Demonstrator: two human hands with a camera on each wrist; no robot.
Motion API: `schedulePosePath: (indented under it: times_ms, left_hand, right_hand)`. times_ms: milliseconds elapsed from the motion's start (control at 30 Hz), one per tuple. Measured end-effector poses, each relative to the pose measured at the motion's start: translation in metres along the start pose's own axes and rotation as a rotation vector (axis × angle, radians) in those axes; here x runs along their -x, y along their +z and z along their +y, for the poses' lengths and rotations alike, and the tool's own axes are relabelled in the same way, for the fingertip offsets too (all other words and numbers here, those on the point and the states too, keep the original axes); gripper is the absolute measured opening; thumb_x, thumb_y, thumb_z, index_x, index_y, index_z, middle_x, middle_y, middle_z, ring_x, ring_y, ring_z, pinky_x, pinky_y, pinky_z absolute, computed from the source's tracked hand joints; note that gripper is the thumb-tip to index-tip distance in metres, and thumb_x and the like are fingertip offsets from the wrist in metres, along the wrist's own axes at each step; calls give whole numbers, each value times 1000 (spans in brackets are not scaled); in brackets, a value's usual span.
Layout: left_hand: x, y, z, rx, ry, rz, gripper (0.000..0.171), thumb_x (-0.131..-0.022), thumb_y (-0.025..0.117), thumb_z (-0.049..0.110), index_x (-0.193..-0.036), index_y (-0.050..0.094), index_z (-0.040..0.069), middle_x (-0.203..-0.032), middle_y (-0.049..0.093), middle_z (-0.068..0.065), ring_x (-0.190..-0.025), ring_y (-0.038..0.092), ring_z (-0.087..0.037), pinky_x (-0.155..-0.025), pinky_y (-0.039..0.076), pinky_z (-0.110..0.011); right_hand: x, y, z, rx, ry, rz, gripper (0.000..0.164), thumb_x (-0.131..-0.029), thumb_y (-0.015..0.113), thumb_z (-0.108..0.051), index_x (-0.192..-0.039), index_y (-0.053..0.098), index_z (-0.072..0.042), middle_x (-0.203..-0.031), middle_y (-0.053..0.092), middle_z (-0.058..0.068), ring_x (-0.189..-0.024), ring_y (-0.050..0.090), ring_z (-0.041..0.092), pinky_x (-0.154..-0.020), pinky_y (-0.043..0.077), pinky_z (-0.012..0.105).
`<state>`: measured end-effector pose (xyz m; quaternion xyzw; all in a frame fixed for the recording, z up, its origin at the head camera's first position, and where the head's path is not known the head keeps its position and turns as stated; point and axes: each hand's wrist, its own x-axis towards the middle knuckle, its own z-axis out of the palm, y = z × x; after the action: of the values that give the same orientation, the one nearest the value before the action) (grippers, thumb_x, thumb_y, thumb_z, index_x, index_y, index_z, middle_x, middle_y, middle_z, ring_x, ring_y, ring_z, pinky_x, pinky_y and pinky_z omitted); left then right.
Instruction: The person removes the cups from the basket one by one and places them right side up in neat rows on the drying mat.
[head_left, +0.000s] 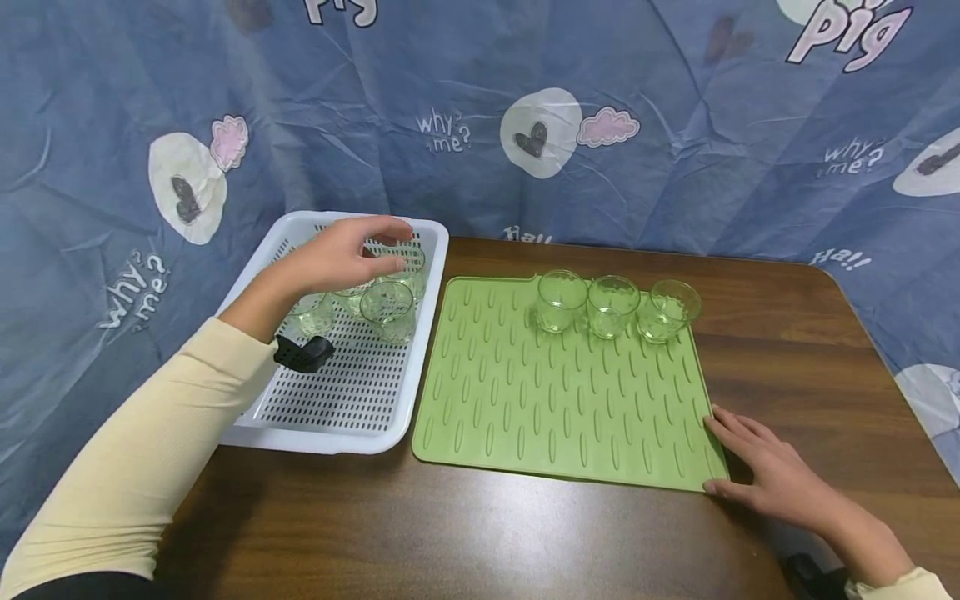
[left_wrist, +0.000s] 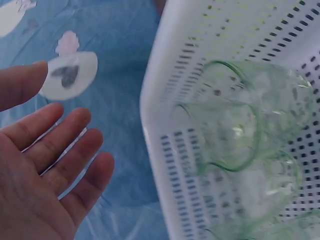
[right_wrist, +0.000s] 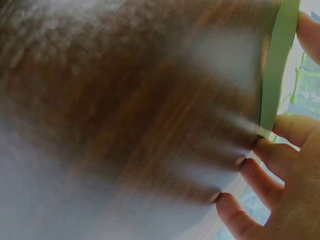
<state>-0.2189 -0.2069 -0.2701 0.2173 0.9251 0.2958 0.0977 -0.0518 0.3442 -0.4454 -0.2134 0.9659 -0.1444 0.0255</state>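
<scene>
My left hand (head_left: 341, 257) hovers over the white perforated basket (head_left: 315, 440), thumb and fingers apart with nothing between them. Several clear green-tinted glasses, one of them a front glass (head_left: 388, 321), stand in the basket below it, partly hidden by the hand. In the left wrist view the palm (left_wrist: 40, 175) faces up beside the basket wall. At the green ridged mat's (head_left: 555, 408) right edge rests my right hand (head_left: 776, 477), thumb by the front corner. Its extended fingers (right_wrist: 272, 155) touch the wooden surface and mat edge in the right wrist view.
Three matching glasses line the mat's back edge: a left one (head_left: 561, 304), a middle one (head_left: 612, 308) and a right one (head_left: 666, 315). The brown wooden table (head_left: 495, 533) lies under everything. A blue printed cloth (head_left: 465, 192) hangs behind.
</scene>
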Motion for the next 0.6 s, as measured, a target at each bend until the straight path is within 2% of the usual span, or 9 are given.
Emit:
schedulePosePath:
  times_ms: [167, 400, 600]
  left_hand:
    - [7, 6, -21, -6, -26, 10, 44, -95, 63, 17, -137, 56, 5, -137, 60, -17, -129, 54, -35, -106, 46, -53]
    - [11, 22, -49, 9, -38, -60, 47, -94, 64, 13, -138, 54, 0, -139, 57, -22, -130, 51, -39, -106, 46, -56]
    - [11, 25, -56, -29, -83, -47, 52, -91, 67, 14, -140, 52, 3, -139, 58, -21, -129, 52, -39, -107, 43, -59]
  right_hand:
    - [1, 1, 0, 3, 5, -2, 90, -74, 85, -38, -147, 46, -3, -149, 46, 24, -129, 43, 44, -86, 44, 68]
    - [3, 1, 0, 2, 9, 5, 90, -72, 86, -38, -146, 47, -2, -149, 47, 24, -128, 44, 42, -85, 44, 67]
    - [2, 1, 0, 1, 9, 7, 90, -73, 85, -38, -145, 47, -1, -149, 47, 25, -129, 44, 43, -86, 45, 67]
